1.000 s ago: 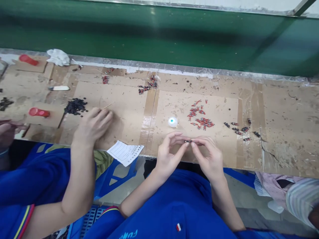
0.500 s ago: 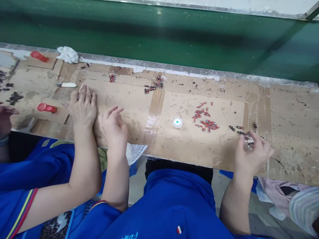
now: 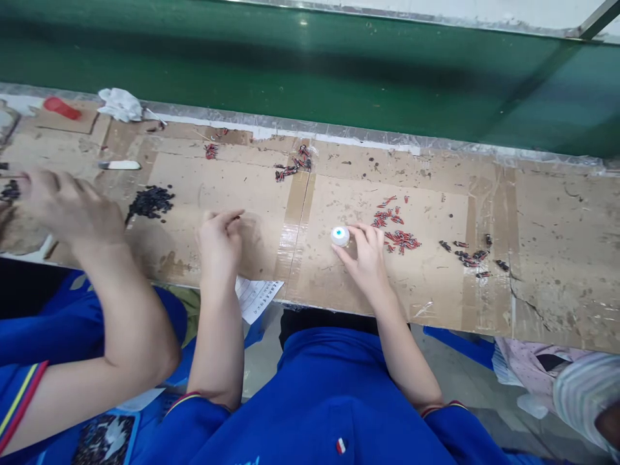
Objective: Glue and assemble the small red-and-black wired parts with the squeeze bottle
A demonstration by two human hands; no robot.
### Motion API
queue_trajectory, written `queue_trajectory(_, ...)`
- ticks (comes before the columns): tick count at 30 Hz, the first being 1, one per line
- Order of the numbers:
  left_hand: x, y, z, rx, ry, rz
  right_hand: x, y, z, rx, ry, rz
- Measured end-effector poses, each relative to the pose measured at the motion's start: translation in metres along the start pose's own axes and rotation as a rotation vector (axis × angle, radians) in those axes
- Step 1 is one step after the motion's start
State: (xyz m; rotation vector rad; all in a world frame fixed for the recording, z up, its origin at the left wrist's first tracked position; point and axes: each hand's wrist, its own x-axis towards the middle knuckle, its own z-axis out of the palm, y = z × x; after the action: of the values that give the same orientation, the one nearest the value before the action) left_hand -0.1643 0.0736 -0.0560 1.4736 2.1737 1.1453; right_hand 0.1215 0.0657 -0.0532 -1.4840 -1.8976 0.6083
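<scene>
My right hand [image 3: 363,258] has its thumb and forefinger around a small round white piece with a blue centre [image 3: 340,236], low over the cardboard. Close beside those fingers lies a loose pile of small red-and-black parts [image 3: 402,241]. My left hand [image 3: 220,244] hovers at the front of the bench, fingers curled and thumb against forefinger. Something dark shows at its fingertips, too small to name. Dark parts with a little red [image 3: 469,258] are scattered farther right.
A co-worker's hand [image 3: 77,210] is at the left, blurred. Near it are a heap of black pieces [image 3: 151,201], a white-handled tool [image 3: 120,165], a red object [image 3: 62,108] and crumpled white tissue [image 3: 120,104]. Printed paper [image 3: 256,298] hangs at the bench edge.
My right hand has moved left from the dark parts to the round white piece. The co-worker's hand has swung left, uncovering the black heap. My left hand stays in about the same place.
</scene>
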Motion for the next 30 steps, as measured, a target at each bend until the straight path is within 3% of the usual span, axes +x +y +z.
queue_trajectory(4, -0.037, 0.043, 0.015, -0.132, -0.172, 0.075, -0.005, -0.003, -0.007, 0.345, 0.005, 0.112)
queue_trajectory(8, -0.081, 0.079, 0.041, -0.348, -0.417, 0.154, -0.025, 0.003, -0.025, 0.752, 0.07, 0.29)
queue_trajectory(11, -0.109, 0.087, 0.063, -0.325, -0.457, 0.296, -0.039, 0.015, -0.039, 0.925, 0.229, 0.334)
queue_trajectory(15, -0.13, 0.084, 0.083, -0.24, -0.373, 0.401, -0.047, 0.027, -0.052, 1.056, 0.367, 0.439)
queue_trajectory(19, -0.135, 0.082, 0.083, -0.201, -0.304, 0.42, -0.049, 0.026, -0.049, 1.06, 0.424, 0.509)
queue_trajectory(26, -0.133, 0.084, 0.073, -0.166, -0.34, 0.416, -0.062, 0.012, -0.038, 0.702, 0.518, 0.445)
queue_trajectory(30, -0.134, 0.084, 0.073, -0.116, -0.33, 0.417, -0.066, 0.009, -0.041, 0.572, 0.489, 0.454)
